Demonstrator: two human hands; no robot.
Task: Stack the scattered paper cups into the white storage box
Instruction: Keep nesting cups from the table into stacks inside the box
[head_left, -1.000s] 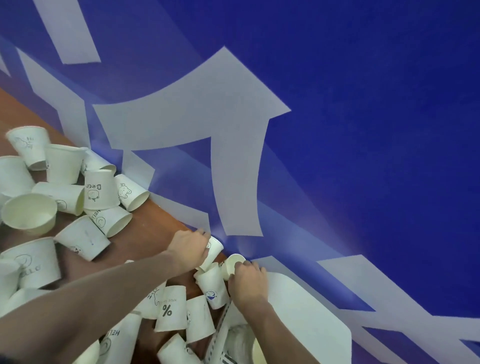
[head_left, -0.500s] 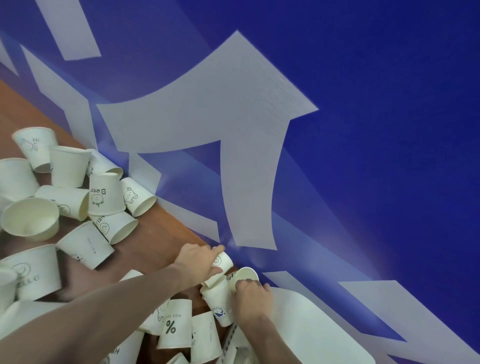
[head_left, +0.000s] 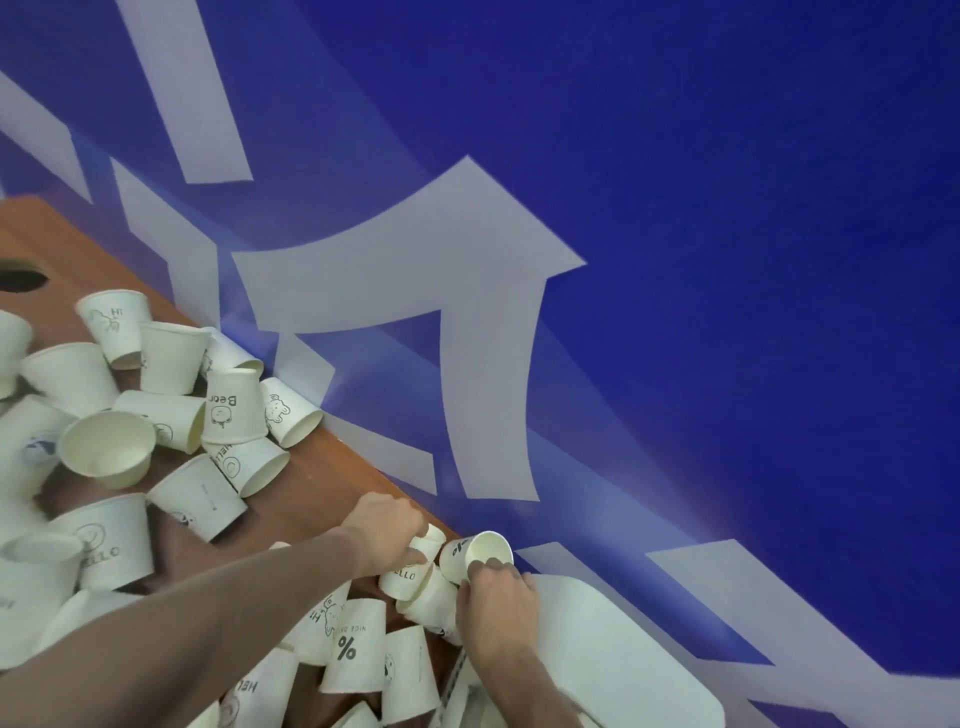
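Two hands busy at far table edge: my left hand (head_left: 387, 530) pinches small white paper cup (head_left: 427, 541), right hand (head_left: 498, 597) grips open-mouthed white paper cup (head_left: 475, 556). Step: gathering. Next, I judge: nest them, carry to rounded white storage box (head_left: 623, 654) just beside.

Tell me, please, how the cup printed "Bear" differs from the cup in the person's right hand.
The "Bear" cup stands mouth down among other cups on the table, while the cup in the right hand lies tilted with its open mouth showing. No hand touches the "Bear" cup; the right hand grips the other at its rim. The "Bear" cup's print is fully readable; the held cup's is mostly hidden. Both are white paper cups.
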